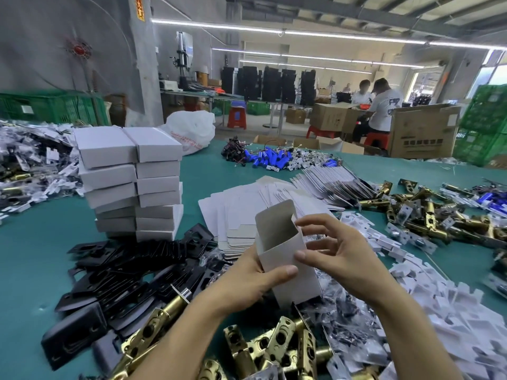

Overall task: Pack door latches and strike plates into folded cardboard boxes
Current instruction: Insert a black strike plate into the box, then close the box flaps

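A white cardboard box (285, 253) stands open-topped in mid-air, its lid flap raised at the far side. My left hand (247, 281) grips it from the left, thumb across its front face. My right hand (334, 250) holds its right edge, fingers curled at the open rim and thumb on the front. Black strike plates (131, 270) lie heaped to the left. Brass door latches (274, 349) lie below my hands, and more brass latches (428, 215) lie at the right.
Two stacks of closed white boxes (134, 182) stand at the left. Flat unfolded box blanks (247, 212) fan out behind the held box. White plastic pieces and bagged screws (411, 297) cover the right side. Blue batteries (269, 159) lie farther back on the green table (30, 259).
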Tool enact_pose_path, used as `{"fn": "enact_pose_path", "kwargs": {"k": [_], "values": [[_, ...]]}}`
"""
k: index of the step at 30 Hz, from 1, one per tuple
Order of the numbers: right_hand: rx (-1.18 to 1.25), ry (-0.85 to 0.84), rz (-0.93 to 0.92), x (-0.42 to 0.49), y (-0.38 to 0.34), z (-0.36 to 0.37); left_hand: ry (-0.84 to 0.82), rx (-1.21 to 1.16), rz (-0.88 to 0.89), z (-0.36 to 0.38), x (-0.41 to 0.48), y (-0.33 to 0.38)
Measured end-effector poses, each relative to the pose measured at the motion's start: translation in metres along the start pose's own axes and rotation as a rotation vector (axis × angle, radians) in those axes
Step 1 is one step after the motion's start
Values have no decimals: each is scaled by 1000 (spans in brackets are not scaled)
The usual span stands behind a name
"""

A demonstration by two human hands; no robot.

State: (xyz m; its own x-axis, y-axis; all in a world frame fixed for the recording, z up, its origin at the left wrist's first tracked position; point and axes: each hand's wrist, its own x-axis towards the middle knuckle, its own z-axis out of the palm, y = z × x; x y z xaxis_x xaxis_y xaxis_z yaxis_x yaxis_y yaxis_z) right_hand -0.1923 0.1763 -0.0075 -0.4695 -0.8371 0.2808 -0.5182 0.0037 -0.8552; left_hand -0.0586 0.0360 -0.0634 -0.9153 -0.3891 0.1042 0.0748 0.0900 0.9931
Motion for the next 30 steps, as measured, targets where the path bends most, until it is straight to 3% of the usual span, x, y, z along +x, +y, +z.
{"fn": "enact_pose_path", "kwargs": {"k": [9, 15, 19, 30], "values": [[68, -61, -50, 3, 1, 6, 271, 60, 221, -1, 6, -3], [29, -76, -38, 7, 10, 11, 503, 459, 247, -2, 0, 1], [140, -8, 3, 5, 18, 4, 449, 434, 399, -7, 0, 0], [209, -66, 18, 3, 18, -1, 323, 277, 391, -8, 1, 0]]}}
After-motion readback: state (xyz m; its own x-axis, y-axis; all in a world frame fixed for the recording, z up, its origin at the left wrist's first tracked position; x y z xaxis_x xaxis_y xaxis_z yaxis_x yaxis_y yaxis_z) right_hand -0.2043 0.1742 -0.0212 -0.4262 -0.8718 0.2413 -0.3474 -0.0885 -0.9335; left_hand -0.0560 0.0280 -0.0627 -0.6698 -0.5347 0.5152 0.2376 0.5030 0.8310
